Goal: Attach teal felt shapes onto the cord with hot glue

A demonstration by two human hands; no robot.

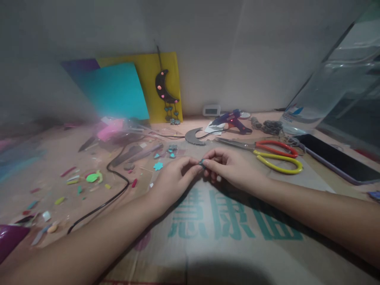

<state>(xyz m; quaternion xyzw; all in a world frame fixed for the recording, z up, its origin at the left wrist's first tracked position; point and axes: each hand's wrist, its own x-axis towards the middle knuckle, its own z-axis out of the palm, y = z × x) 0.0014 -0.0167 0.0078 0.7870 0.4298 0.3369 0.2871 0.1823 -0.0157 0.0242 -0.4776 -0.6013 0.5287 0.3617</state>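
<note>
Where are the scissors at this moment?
In the head view, the scissors lie right of the middle, just beyond the right hand, with the glue gun behind them and the phone to their right.

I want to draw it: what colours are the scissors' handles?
One red handle, one yellow handle; head view.

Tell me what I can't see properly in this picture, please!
All in the head view:
The shape of the small teal piece: mostly hidden by fingers of the left hand and right hand.
What the shiny purple thing is: cut off by the left edge.
What the pink thing is: blurred.
Any numbers on the little white device: too small to read.
</note>
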